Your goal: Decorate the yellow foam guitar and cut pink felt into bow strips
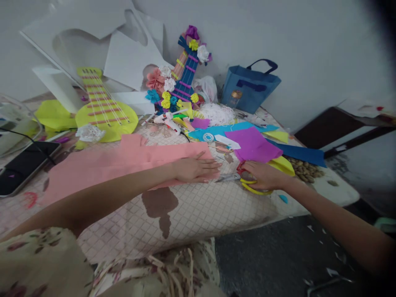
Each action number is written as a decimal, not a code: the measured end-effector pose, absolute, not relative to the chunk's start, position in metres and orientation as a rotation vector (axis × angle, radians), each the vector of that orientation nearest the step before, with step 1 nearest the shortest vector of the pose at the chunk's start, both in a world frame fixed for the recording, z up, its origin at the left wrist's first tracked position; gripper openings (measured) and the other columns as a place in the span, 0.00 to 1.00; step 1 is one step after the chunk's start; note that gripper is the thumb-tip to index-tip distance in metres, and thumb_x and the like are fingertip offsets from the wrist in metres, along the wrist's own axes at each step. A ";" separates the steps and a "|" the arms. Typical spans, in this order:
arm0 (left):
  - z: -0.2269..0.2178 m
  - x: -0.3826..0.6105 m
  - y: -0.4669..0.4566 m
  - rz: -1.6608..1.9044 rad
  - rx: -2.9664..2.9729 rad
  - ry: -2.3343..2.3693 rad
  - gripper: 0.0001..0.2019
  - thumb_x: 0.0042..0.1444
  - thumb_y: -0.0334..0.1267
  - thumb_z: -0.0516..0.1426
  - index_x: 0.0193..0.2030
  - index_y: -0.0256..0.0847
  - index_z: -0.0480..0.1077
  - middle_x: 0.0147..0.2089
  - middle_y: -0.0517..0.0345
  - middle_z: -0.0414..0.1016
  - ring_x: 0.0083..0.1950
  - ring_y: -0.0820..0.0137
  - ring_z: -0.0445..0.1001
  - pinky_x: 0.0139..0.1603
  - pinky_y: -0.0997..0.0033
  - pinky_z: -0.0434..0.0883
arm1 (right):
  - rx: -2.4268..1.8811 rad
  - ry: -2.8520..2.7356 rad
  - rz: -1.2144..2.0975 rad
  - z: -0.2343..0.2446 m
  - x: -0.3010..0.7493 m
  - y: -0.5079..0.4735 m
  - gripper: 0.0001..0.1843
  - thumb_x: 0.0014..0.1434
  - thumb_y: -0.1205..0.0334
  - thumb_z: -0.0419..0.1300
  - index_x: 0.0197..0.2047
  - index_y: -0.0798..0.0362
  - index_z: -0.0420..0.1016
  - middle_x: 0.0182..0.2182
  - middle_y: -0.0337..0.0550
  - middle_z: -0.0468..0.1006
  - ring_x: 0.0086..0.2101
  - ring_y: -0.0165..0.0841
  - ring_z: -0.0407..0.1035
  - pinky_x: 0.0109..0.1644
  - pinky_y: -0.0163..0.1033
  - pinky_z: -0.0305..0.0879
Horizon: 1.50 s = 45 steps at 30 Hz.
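My left hand [196, 168] lies flat, fingers stretched out, on the right end of a long sheet of salmon-pink paper [102, 159] spread over the table. To its right, my right hand [262, 175] is closed at the yellow handles of a pair of scissors [232, 177]. The scissor blades point left and reach the paper's right edge, close to my left fingertips. Something red shows at my right fingertips. Just behind that hand lies a purple paper sheet [255, 144].
Behind stand a yellow paper guitar [105, 109], a blue guitar with paper flowers [185, 78] and a blue bag [250, 88]. A white glue gun [168, 122] lies mid-table. A phone [26, 169] is at left, brown nuts or pebbles [306, 170] at right.
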<state>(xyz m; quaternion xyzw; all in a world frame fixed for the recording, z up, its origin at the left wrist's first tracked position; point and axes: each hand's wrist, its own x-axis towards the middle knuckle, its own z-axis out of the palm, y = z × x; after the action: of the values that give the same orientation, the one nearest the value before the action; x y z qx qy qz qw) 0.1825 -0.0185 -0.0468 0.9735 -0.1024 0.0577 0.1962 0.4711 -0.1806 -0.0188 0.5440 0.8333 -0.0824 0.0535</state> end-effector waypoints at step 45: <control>-0.053 0.190 -0.010 -0.029 2.830 -0.359 0.29 0.63 0.51 0.40 0.69 0.46 0.43 0.72 0.56 0.40 0.71 0.62 0.42 0.68 0.49 0.29 | 1.517 2.534 -0.063 -0.015 0.470 -0.180 0.19 0.55 0.52 0.57 0.44 0.56 0.67 0.39 0.53 0.73 0.38 0.42 0.68 0.39 0.42 0.60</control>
<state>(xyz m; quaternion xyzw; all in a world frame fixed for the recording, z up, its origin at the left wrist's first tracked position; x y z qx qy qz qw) 0.1899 -0.0099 -0.0529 0.9817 -0.1245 -0.0100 0.1437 0.4700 -0.1796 -0.0147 0.5112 0.8541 -0.0212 0.0935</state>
